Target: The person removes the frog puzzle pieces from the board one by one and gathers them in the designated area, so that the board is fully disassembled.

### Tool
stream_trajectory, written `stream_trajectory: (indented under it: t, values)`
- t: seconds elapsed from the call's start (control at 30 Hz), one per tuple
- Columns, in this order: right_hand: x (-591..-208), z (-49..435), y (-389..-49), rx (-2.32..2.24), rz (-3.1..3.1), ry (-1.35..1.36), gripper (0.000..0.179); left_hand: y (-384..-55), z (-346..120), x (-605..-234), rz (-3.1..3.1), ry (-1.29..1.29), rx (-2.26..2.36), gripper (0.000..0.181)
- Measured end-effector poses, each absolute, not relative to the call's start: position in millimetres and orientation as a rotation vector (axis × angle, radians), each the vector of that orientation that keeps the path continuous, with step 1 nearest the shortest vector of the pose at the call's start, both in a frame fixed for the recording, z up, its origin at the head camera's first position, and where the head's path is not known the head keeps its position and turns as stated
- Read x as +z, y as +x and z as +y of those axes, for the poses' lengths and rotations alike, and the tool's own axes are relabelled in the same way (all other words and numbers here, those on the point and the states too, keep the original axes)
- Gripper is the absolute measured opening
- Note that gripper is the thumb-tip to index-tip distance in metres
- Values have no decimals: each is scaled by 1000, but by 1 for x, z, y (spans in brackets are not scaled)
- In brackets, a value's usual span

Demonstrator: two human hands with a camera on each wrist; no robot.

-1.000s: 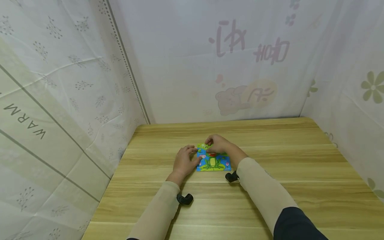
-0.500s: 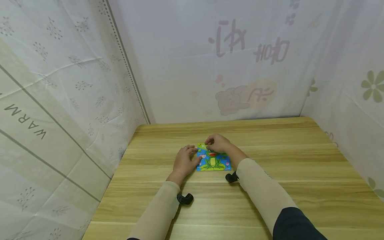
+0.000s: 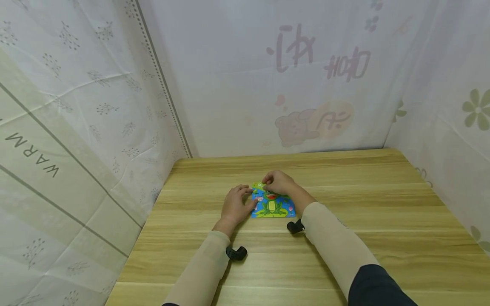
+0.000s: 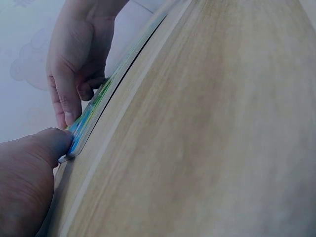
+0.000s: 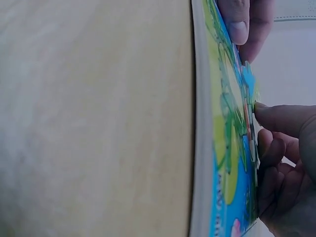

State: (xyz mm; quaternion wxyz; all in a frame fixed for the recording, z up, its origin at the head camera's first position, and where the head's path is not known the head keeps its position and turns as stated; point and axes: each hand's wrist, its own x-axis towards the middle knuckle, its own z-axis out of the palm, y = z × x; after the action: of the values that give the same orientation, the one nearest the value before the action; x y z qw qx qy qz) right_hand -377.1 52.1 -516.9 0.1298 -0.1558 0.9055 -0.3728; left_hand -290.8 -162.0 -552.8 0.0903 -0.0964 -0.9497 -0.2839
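A flat frog jigsaw puzzle (image 3: 272,208) lies on the table, blue and green with a red mouth. My left hand (image 3: 235,207) rests at its left edge with loosely spread fingers; in the left wrist view its thumb (image 4: 57,143) touches the board's corner. Over the upper part of the puzzle, my right hand (image 3: 280,182) pinches a puzzle piece. In the right wrist view this blue and green puzzle piece (image 5: 249,80) stands tilted slightly above the board, by the right thumb (image 5: 276,117). The right hand covers the puzzle's upper right area.
The wooden table (image 3: 344,255) extends around the puzzle on all sides. Printed curtains (image 3: 237,85) hang behind the table and at both sides. Each wrist carries a small black camera (image 3: 236,253).
The right fingers have shifted slightly at the top of the puzzle, and more of the frog's head and mouth shows below them. The left hand has stayed in place.
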Motion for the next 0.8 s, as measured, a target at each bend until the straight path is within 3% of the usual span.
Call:
stream_trajectory:
  t: [0.8]
  values:
    - [-524,55,-381,-1138,2648,-419,17,-293,-163,-556,-2815,-298,-814,45]
